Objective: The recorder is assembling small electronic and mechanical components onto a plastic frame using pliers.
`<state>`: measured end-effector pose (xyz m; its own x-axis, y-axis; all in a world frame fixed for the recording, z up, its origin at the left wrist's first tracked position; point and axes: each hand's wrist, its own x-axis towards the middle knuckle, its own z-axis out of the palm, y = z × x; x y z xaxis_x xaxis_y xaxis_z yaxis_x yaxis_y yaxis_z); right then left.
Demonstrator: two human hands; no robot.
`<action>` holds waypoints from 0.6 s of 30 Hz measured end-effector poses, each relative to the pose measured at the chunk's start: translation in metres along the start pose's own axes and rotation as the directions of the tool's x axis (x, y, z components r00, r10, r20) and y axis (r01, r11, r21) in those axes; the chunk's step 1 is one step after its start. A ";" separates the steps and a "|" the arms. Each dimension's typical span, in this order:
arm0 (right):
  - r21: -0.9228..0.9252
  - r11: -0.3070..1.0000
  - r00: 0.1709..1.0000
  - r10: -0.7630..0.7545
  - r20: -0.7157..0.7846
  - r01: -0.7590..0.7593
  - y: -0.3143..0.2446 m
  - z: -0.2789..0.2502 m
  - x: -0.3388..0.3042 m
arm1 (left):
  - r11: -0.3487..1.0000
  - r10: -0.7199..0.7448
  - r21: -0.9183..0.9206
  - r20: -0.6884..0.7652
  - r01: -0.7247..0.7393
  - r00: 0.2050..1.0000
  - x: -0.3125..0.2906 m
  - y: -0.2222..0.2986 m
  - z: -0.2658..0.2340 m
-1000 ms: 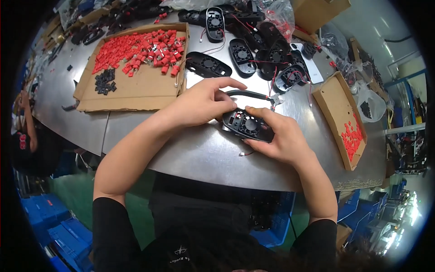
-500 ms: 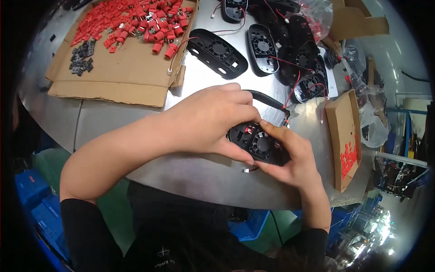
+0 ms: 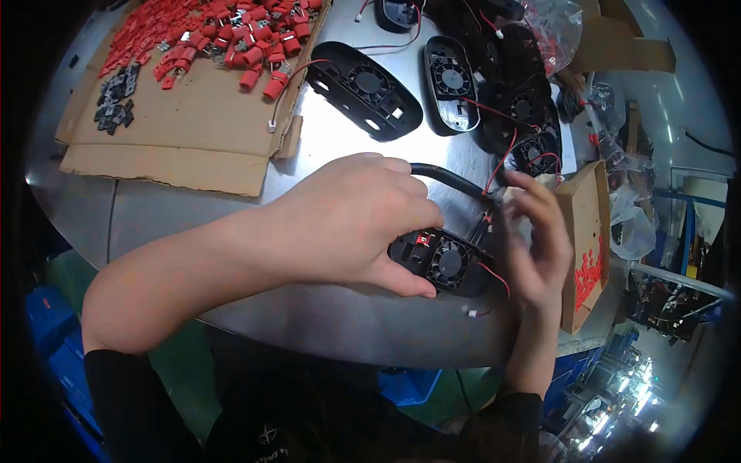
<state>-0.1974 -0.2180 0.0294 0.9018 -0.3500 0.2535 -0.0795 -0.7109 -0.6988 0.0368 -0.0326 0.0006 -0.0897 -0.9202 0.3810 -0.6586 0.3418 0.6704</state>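
A black oval plastic housing with a small round fan (image 3: 449, 263) in it is gripped at its left end by my left hand (image 3: 369, 220). The thumb lies along its near edge and the fingers wrap over the far edge. A red piece (image 3: 423, 239) sits in the housing beside the fan. From the housing's right side runs a red wire (image 3: 495, 276), with a white connector (image 3: 472, 313) close by. Blurred by motion, my right hand (image 3: 544, 247) is off the housing, fingers apart, nothing visible in them. Beside it lie pliers with black handles (image 3: 448, 176).
A cardboard tray (image 3: 193, 158) at left holds many red parts and small black clips (image 3: 117, 99). Further black fan housings (image 3: 369, 89) with red wires lie at the back. At right stands a narrow cardboard box (image 3: 575, 312) with small red pieces, near clear plastic bags (image 3: 633, 212).
My right hand has let go of the housing and moved right and up towards the pliers. My left hand keeps its hold. The red wire now shows at the housing's right.
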 end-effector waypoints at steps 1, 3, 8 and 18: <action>-0.154 0.984 0.987 -0.068 0.146 0.091 -0.005 0.000 0.007 | 1.000 0.002 -0.003 0.006 -0.001 1.000 -0.001 -0.001 0.001; -0.206 0.964 0.918 -0.074 0.389 0.165 -0.009 0.001 0.016 | 1.000 -0.024 -0.007 0.042 0.024 0.999 -0.003 -0.002 -0.002; -0.290 0.945 0.942 -0.049 0.331 0.151 -0.023 -0.018 0.006 | 0.999 -0.036 0.035 0.105 0.033 0.994 -0.002 -0.002 -0.002; -0.231 0.951 0.977 -0.213 -0.006 0.206 -0.120 0.039 0.090 | 0.989 -0.150 0.011 0.171 0.151 0.974 -0.005 0.009 -0.006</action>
<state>-0.0899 -0.1403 0.1105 0.8956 -0.1937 0.4004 0.0121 -0.8893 -0.4572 0.0355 -0.0235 0.0086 -0.1164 -0.9801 0.1611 -0.6725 0.1971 0.7134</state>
